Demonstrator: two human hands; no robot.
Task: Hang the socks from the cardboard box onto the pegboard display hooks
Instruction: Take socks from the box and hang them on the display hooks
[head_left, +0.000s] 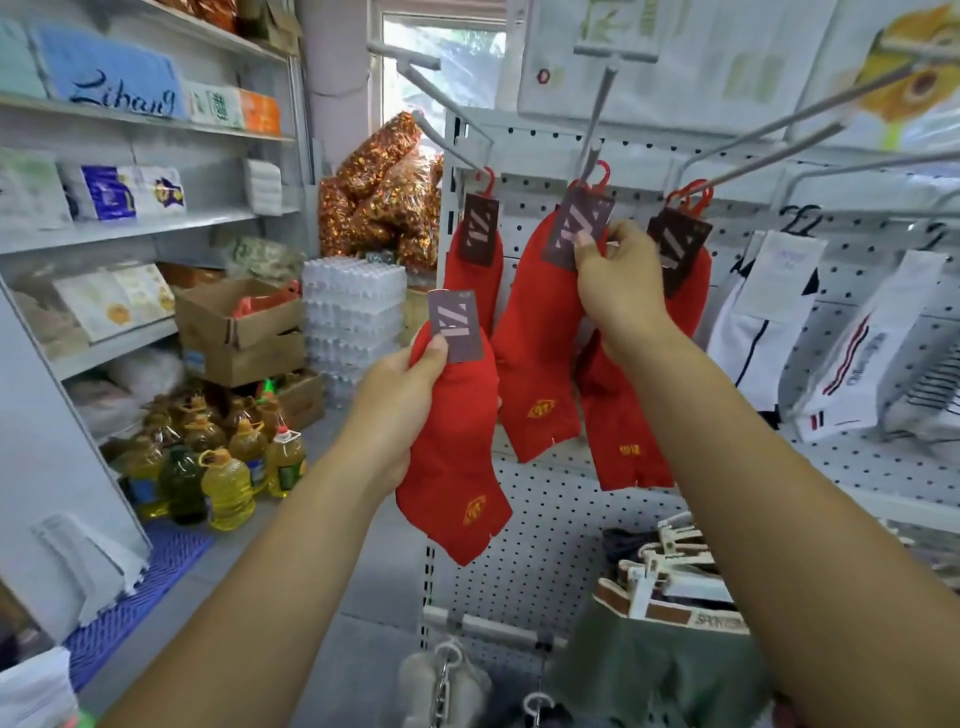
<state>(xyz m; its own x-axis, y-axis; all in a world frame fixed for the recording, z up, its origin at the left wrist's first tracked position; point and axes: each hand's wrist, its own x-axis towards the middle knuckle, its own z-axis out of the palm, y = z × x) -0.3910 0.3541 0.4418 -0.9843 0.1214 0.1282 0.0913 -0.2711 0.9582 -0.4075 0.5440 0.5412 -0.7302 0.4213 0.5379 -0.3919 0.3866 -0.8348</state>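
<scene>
Right hand (621, 280) pinches the grey card label (574, 228) of a hanging red fabric sock (535, 364). Left hand (400, 400) grips a second red fabric sock (457, 467), card uppermost, down-left of it, below the slanting grey metal hook (597, 119).

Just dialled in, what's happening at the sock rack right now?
A person is hanging red socks on the pegboard. The right hand pinches the card label of the middle pair, its red hanger at a hook. The left hand grips another pair, not yet hung. Two more pairs hang either side.
</scene>
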